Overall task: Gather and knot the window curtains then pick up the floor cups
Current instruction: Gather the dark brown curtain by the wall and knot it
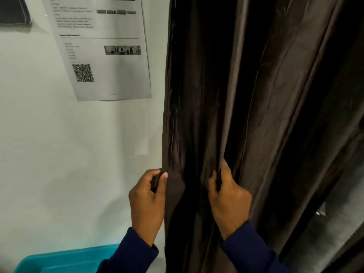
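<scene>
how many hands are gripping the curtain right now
2. The left hand pinches the curtain's outer edge beside the white wall; the right hand grips a fold nearer the middle. No cups are in view.

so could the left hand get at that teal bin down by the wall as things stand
Probably yes, but not right now. The teal bin sits open just below the left hand with nothing between them, yet its fingers grip the curtain edge, so it would have to let go first.

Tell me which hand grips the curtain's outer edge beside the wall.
The left hand pinches the dark brown curtain at its wall-side edge; the right hand grips a fold further in.
</scene>
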